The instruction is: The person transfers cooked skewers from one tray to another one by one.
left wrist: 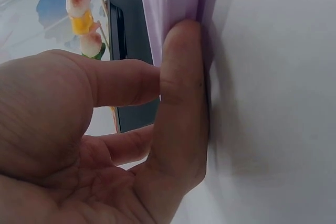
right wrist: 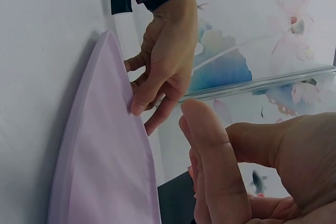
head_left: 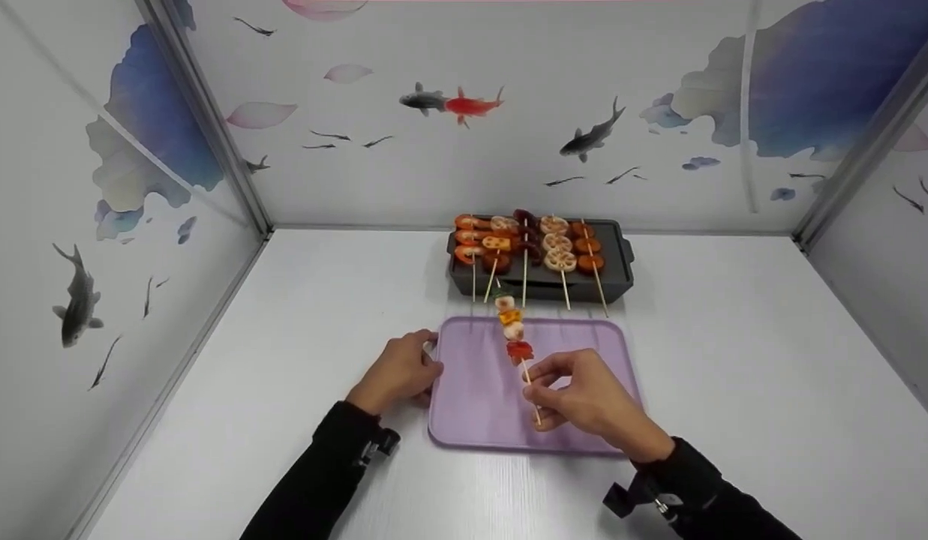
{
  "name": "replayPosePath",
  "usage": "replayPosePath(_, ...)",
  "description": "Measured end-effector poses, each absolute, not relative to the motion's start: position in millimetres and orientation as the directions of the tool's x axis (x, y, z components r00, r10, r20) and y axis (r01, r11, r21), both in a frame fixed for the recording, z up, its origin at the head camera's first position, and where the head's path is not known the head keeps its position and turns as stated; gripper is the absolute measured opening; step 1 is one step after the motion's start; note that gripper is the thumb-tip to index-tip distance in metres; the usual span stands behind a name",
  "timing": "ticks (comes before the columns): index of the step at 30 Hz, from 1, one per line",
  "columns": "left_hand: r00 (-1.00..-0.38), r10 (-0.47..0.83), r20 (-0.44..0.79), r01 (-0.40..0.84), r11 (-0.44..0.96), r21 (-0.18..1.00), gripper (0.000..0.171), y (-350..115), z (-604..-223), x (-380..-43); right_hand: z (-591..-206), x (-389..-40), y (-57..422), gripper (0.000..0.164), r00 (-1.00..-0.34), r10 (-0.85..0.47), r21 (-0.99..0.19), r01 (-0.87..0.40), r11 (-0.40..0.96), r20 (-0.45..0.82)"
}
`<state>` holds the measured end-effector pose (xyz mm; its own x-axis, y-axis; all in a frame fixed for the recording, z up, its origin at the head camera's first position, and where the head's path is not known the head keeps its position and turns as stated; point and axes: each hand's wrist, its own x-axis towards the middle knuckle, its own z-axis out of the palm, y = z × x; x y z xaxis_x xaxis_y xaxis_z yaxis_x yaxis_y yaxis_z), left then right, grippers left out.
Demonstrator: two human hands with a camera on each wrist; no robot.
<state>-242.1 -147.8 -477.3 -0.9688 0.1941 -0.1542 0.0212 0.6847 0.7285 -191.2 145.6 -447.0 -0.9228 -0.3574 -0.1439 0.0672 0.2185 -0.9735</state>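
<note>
Skewer [head_left: 513,331] held up over the tray [head_left: 464,409]

Head view: the right hand [head_left: 587,394] pinches the skewer near its bare low end, with thumb and fingers close together. The skewer leans, and its top end points to the black grill [head_left: 617,251]. Its food is green, white, yellow, white and red, from the top down. Five more skewers [head_left: 558,241] lie on the grill, with their ends poking out past the front. The left hand [head_left: 400,367] is curled on the left edge of the purple tray. The step in hand looks like holding one skewer between grill and tray, with the left hand there to steady the tray. I cannot tell which of the two it is meant for.

Left wrist view: one finger lies along the side of the tray, just by the white table [left wrist: 273,103]. The skewer shows up in the air, apart from the tray.

Right wrist view: the right hand's fingers bend in toward its thumb, but they hide most of the skewer. The left hand's thumb is on the tray's rim and its other fingers are outside.

I think the next move calls for a firm pinch, a flatter skewer and a soft set-down, without bumping the others.
</note>
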Motion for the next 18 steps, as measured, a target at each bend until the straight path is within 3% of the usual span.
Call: replayPosePath(18,-0.970,0.197,-0.146,0.044,0.726,0.686,0.053,-147.9,-475.4,-243.6,-465.5,-186.6,130.8,0.016,-0.912,-0.386,-0.956,0.020,0.294,-0.138)
